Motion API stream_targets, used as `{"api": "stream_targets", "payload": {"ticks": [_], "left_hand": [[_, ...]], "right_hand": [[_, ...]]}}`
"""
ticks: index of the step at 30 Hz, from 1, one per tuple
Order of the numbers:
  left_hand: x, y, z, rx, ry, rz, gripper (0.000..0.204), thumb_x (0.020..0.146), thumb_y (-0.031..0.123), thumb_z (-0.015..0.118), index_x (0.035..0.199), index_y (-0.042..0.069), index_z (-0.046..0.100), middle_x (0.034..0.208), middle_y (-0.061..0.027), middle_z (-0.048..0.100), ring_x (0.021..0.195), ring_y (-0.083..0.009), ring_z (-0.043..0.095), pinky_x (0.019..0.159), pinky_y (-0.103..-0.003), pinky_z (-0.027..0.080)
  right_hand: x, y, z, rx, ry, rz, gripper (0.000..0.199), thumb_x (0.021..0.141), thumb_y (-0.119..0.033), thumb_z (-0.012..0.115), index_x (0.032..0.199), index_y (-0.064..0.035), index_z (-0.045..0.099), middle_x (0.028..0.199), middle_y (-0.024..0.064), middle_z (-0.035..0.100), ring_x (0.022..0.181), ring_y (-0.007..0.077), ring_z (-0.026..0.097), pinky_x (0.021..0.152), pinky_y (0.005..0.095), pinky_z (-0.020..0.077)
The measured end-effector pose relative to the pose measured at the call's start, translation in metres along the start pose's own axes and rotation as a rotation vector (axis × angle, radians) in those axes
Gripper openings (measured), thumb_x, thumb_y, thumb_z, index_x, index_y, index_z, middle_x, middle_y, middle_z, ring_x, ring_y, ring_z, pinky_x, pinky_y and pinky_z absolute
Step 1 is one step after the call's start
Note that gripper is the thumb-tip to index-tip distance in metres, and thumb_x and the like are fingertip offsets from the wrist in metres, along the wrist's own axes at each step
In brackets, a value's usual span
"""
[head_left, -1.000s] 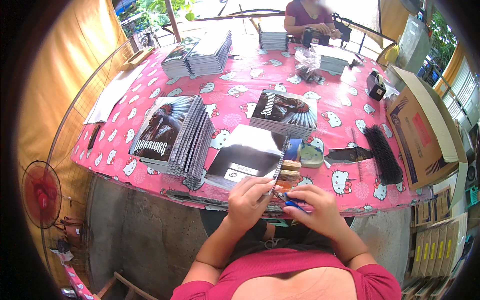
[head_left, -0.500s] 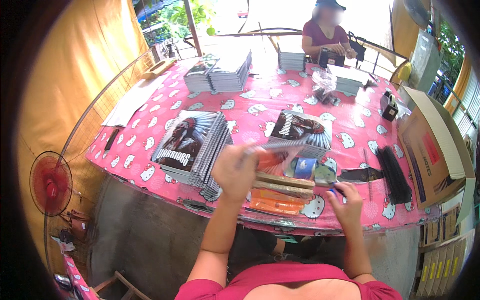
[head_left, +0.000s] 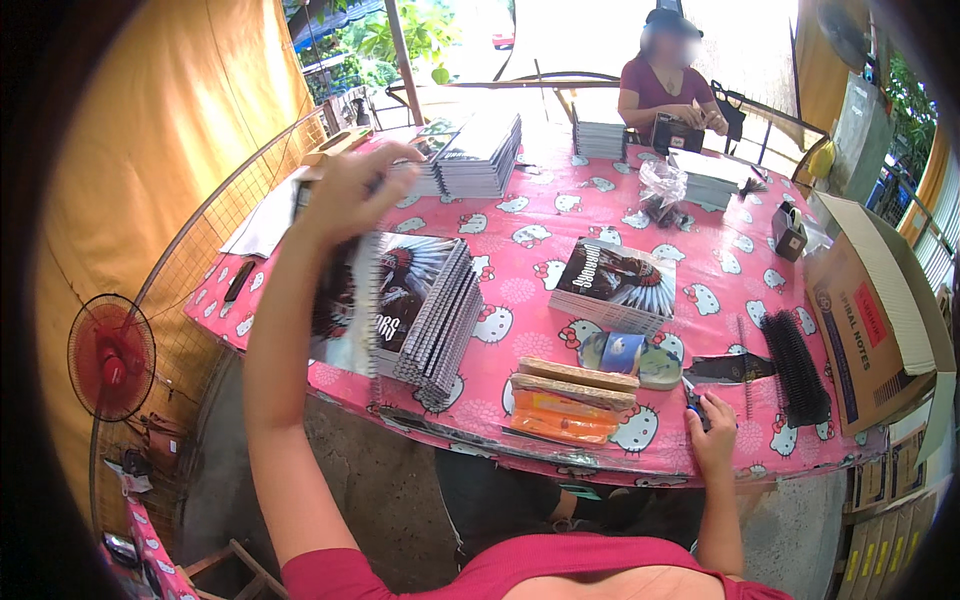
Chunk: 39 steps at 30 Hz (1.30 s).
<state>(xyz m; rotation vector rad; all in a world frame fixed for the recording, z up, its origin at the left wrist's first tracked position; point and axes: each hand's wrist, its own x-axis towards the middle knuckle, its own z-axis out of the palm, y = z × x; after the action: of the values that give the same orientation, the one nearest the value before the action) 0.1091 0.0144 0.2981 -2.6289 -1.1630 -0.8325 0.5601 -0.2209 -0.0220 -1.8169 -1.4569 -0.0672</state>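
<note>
My left hand is raised over the left of the table, closed on the top of a spiral notebook. That notebook hangs tilted, its coil edge to the right, partly in front of a stack of spiral notebooks with a feathered-headdress cover. At the table's near right, my right hand is closed around small cutting pliers with dark blue handles, their tips pointing away from me. A lower stack of covered, uncoiled books lies in the middle.
Wooden blocks with an orange packet and a tape roll lie near the front. Black coils and a cardboard box are at right. Page stacks stand farther back. A co-worker sits across the table.
My left hand has carried the spiral notebook from the middle leftward to the notebook stack. My right hand has shifted slightly and lowered with the pliers. The view has moved a little.
</note>
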Motion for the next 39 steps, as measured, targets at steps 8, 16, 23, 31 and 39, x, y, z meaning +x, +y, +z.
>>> {"api": "stream_targets", "payload": {"ticks": [8, 16, 23, 31, 39], "left_hand": [[-0.032, -0.072, 0.13, -0.007, -0.571, -0.22, 0.058, 0.099, 0.054, 0.02, 0.144, 0.022, 0.037, 0.147, -0.0086, 0.038, 0.142, -0.0264, 0.024, 0.113, -0.06, 0.0], [-0.014, -0.079, 0.148, 0.008, -0.429, 0.036, 0.045, 0.1, 0.034, 0.028, 0.123, 0.009, 0.056, 0.118, -0.014, 0.058, 0.117, -0.0304, 0.05, 0.102, -0.041, 0.035], [-0.004, -0.061, 0.148, 0.023, -0.504, -0.028, 0.045, 0.101, 0.035, 0.03, 0.125, 0.006, 0.056, 0.117, -0.0182, 0.058, 0.115, -0.032, 0.052, 0.103, -0.041, 0.036], [-0.001, -0.003, 0.099, 0.438, 0.135, -0.063, 0.049, 0.098, 0.048, 0.036, 0.135, 0.019, 0.051, 0.144, -0.0145, 0.04, 0.135, -0.0305, 0.036, 0.111, -0.063, 0.005], [-0.091, 0.14, 0.077, -0.591, 0.461, -0.014, 0.026, 0.085, 0.021, 0.065, 0.107, 0.008, 0.068, 0.128, -0.0141, 0.057, 0.122, -0.0285, 0.051, 0.111, -0.054, 0.017]], "right_hand": [[0.002, -0.002, 0.001, -0.006, -0.012, -0.015, 0.036, 0.078, -0.018, 0.07, 0.106, 0.0051, 0.065, 0.114, 0.0207, 0.062, 0.108, 0.0372, 0.055, 0.097, 0.0454, 0.0389], [0.006, -0.003, 0.0, -0.029, -0.021, 0.018, 0.035, 0.079, -0.018, 0.069, 0.105, 0.0045, 0.064, 0.116, 0.0219, 0.06, 0.11, 0.0366, 0.055, 0.097, 0.0455, 0.0387], [0.017, -0.006, 0.004, -0.074, -0.043, 0.083, 0.038, 0.083, -0.024, 0.067, 0.107, 0.0046, 0.061, 0.122, 0.0244, 0.056, 0.113, 0.0395, 0.052, 0.099, 0.0462, 0.0377], [0.166, -0.011, 0.075, 0.366, -0.013, 0.379, 0.058, 0.083, -0.044, 0.068, 0.113, 0.0055, 0.06, 0.117, 0.0254, 0.059, 0.104, 0.0344, 0.059, 0.089, 0.0416, 0.0457], [0.188, 0.0, 0.089, 0.308, -0.228, 0.55, 0.041, 0.086, -0.035, 0.066, 0.101, 0.0026, 0.06, 0.076, 0.0112, 0.064, 0.066, 0.0168, 0.059, 0.057, 0.0353, 0.0463]]}}
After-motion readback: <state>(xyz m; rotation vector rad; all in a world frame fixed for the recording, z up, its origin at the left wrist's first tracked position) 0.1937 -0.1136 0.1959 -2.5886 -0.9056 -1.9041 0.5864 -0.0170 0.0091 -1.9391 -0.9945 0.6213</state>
